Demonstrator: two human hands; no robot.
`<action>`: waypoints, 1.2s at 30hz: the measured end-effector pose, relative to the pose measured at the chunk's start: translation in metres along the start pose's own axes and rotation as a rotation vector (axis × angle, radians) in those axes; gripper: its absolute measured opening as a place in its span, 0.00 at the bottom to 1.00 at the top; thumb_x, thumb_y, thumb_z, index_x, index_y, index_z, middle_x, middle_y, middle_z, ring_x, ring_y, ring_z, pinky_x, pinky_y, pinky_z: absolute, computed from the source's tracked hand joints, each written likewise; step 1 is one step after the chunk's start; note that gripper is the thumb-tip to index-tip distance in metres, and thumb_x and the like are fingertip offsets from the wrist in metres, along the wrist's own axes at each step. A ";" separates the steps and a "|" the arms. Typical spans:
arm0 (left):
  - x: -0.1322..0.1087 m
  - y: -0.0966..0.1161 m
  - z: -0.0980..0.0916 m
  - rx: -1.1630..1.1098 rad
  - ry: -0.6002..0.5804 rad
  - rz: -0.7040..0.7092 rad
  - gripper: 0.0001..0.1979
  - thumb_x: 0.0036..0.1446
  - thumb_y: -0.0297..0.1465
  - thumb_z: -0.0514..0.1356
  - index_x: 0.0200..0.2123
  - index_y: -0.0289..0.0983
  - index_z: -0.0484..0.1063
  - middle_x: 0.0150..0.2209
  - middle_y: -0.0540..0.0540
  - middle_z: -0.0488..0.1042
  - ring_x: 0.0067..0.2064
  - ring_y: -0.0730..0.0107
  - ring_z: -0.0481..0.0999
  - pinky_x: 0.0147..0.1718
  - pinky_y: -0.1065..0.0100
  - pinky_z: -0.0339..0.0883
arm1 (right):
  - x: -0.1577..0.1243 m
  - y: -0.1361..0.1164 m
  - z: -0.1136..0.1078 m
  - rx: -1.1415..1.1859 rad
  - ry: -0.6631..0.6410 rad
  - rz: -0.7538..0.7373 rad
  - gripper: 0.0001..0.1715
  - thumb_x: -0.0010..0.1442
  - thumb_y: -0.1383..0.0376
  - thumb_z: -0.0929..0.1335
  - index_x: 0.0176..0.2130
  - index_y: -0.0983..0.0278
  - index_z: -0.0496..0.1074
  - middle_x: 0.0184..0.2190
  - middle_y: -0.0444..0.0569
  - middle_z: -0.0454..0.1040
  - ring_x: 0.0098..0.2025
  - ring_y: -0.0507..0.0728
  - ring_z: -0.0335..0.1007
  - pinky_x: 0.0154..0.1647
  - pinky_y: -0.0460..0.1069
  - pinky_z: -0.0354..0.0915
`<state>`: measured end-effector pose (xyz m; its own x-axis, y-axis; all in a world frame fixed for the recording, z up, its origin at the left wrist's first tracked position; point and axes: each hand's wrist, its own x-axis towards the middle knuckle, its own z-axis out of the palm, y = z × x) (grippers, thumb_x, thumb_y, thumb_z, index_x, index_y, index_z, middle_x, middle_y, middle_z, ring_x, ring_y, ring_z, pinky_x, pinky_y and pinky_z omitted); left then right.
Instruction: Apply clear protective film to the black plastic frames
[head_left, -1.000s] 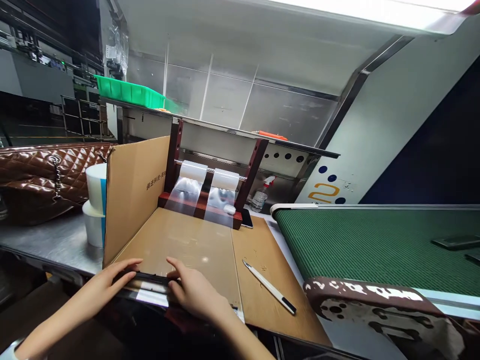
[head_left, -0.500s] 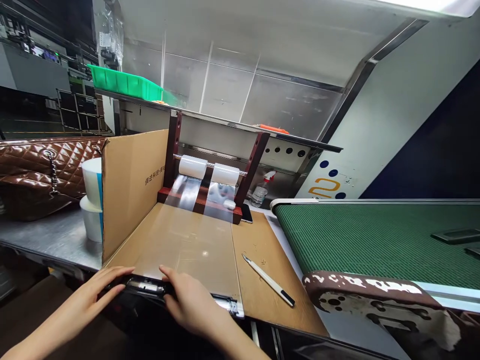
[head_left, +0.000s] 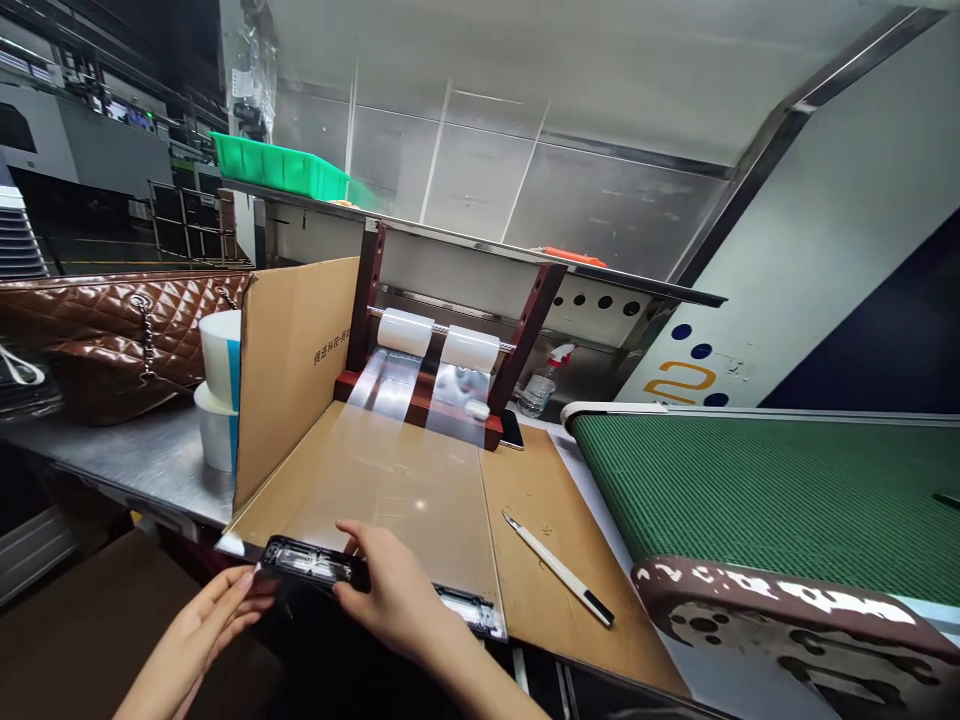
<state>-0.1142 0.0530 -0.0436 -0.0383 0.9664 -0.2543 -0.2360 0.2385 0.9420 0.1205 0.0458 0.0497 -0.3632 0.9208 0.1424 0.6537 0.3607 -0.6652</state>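
Running left-to-right, the black part (head_left: 309,562) sits in the right grip (head_left: 401,592).

left hand (head_left: 191,628), fingertips (head_left: 241,578) together, right hand (head_left: 396,592) curled, forearms (head_left: 486,672) angled inward

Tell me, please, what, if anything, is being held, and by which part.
The right hand grips the black part by its right-hand end. The left hand is near the other end; whether it pinches anything cannot be told.
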 end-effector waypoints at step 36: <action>-0.029 0.029 0.030 -0.421 0.072 -0.012 0.23 0.30 0.39 0.78 0.30 0.34 0.79 0.37 0.43 0.81 0.44 0.60 0.79 0.47 0.72 0.74 | -0.008 0.000 -0.004 0.009 0.159 -0.139 0.27 0.50 0.74 0.68 0.51 0.68 0.67 0.44 0.55 0.73 0.46 0.59 0.70 0.49 0.55 0.69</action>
<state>-0.0906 0.0350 -0.0021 -0.0969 0.9511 -0.2934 -0.6125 0.1754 0.7707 0.1257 0.0387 0.0512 -0.3392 0.8746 0.3465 0.5988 0.4848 -0.6375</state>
